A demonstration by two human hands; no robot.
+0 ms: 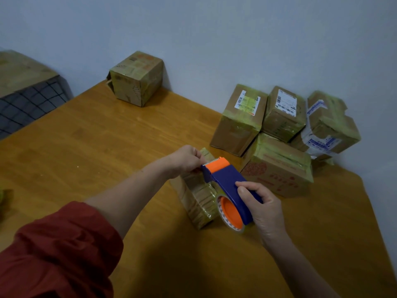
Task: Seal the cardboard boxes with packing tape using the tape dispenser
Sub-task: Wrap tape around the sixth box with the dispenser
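A person seals a small box (198, 198) lying on a wooden tabletop (107, 147), directly under both hands. The left hand (187, 159), reaching from a rolled red sleeve (60, 250), pinches the far end of the box right beside the toothed cutter. Whether the tape's loose end is also under those fingers cannot be told. The right hand (261, 203) is wrapped around the blue body of the tape dispenser (225, 175), thumb on top. The orange-cored roll of tape (231, 214) hangs at the near end of the box, close to that palm.

The step appears to be laying or cutting a strip along the top of the box. It would go best with the left hand pinning the box and the tape end firmly while the right draws the dispenser straight along the seam under steady tension. A tilt would then bring the teeth down for a clean tear. The left fingertips sit very near the blade and should stay clear of it.

A cluster of taped boxes (277, 168) stands beyond the right hand, and a single box (137, 78) lies well beyond the left.
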